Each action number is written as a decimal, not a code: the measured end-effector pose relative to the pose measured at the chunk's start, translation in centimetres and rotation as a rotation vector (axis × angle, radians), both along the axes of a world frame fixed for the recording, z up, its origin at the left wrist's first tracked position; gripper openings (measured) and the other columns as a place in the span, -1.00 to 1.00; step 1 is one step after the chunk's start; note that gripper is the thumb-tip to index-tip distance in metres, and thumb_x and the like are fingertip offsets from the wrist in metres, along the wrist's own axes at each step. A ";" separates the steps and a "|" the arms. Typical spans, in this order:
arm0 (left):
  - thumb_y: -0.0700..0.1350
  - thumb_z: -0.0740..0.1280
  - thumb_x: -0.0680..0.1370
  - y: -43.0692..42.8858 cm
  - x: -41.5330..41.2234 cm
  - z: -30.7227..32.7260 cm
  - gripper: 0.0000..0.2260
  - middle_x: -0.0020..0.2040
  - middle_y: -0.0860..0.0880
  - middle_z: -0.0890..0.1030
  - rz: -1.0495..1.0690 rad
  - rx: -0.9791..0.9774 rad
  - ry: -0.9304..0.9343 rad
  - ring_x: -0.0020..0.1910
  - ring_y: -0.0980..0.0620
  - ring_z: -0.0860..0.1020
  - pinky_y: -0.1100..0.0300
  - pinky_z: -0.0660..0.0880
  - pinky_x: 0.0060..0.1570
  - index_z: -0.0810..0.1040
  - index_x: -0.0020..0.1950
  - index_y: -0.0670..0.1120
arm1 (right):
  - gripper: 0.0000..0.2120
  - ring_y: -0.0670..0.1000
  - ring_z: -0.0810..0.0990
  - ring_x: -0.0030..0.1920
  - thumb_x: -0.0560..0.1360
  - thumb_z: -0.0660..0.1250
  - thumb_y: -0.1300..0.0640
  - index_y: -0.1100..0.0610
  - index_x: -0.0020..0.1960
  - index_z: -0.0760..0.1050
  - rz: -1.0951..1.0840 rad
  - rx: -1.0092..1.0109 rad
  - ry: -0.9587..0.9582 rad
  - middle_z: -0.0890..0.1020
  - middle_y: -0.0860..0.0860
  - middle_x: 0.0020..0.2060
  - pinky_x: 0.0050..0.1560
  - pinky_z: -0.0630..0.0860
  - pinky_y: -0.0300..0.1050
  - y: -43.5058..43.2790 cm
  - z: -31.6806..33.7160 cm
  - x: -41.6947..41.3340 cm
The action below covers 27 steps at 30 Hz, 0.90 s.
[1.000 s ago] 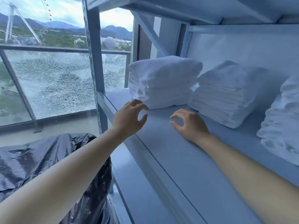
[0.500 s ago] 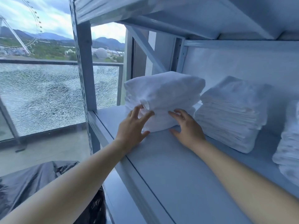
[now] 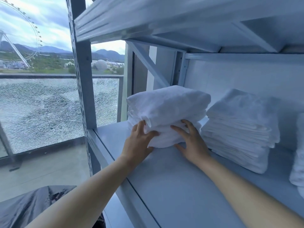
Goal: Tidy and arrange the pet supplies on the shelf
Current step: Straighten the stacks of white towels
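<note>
A stack of folded white towels (image 3: 169, 104) sits at the left end of the pale metal shelf (image 3: 177, 186). My left hand (image 3: 139, 142) presses against its front left corner, fingers curled into the lower folds. My right hand (image 3: 191, 142) lies on its front right side, fingers spread on the cloth and thumb down at the shelf board. A second, neater stack of white towels (image 3: 241, 129) stands just to the right. A third white stack (image 3: 298, 162) shows partly at the right edge.
The upper shelf board (image 3: 164, 18) hangs low above the stacks. A perforated upright post (image 3: 82, 79) marks the left front corner. Beyond it is a shattered glass railing (image 3: 41, 109). A black plastic bag (image 3: 28, 206) lies at the lower left, below the shelf.
Both hands went forward from above the bare shelf board onto the front of the left towel stack and now grip its lower part. The view has drawn closer to the shelf.
</note>
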State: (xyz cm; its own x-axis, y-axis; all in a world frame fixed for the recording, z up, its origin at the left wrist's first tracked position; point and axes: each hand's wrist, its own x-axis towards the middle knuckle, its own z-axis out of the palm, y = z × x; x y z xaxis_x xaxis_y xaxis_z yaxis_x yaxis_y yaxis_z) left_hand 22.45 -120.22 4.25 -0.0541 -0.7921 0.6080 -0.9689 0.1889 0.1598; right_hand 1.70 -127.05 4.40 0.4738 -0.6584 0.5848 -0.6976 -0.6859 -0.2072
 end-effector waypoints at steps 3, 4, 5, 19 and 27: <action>-0.08 0.47 0.33 0.3 0.1 0.0 -0.60 0.23 -0.13 0.35 0.000 0.000 -0.024 0.21 -0.16 0.35 0.09 0.46 -0.35 0.54 0.16 0.08 | -0.40 0.10 0.21 0.43 0.43 0.41 0.18 -0.04 0.41 0.31 -0.011 0.014 -0.022 0.15 0.09 0.47 0.30 0.25 -0.15 -0.1 0.0 -0.3; -0.08 0.47 0.33 0.5 0.2 0.1 -0.61 0.21 -0.13 0.37 0.006 0.001 -0.035 0.19 -0.16 0.37 0.11 0.45 -0.38 0.55 0.14 0.08 | -0.40 0.08 0.22 0.43 0.44 0.41 0.18 -0.05 0.41 0.31 -0.010 0.024 -0.030 0.14 0.08 0.47 0.26 0.26 -0.20 0.0 -0.1 -0.2; -0.08 0.47 0.32 0.7 0.3 0.1 -0.62 0.20 -0.12 0.39 0.013 0.000 -0.048 0.17 -0.15 0.39 0.13 0.43 -0.42 0.55 0.13 0.08 | -0.40 0.07 0.22 0.43 0.44 0.40 0.18 -0.06 0.41 0.30 -0.009 0.035 -0.039 0.14 0.06 0.47 0.21 0.27 -0.24 0.1 -0.2 0.0; -0.11 0.51 0.30 5.9 5.9 0.0 -0.64 0.09 -0.16 0.44 0.088 -0.015 -0.093 0.03 -0.16 0.49 0.07 0.51 -0.51 0.58 0.07 0.06 | -0.42 0.09 0.20 0.43 0.51 0.30 0.22 -0.07 0.45 0.21 0.077 0.072 0.038 0.09 0.09 0.48 0.33 0.25 -0.14 3.4 0.3 6.4; -0.07 0.59 0.13 7.0 7.7 -1.0 -0.30 0.21 -0.18 0.32 0.150 -0.316 -0.247 0.13 -0.18 0.38 -0.03 0.54 -0.12 0.42 0.22 0.04 | -0.32 0.05 0.19 0.44 0.45 0.37 0.20 -0.11 0.46 0.16 0.098 0.081 0.012 0.05 0.03 0.49 0.26 0.24 -0.24 4.4 0.1 6.6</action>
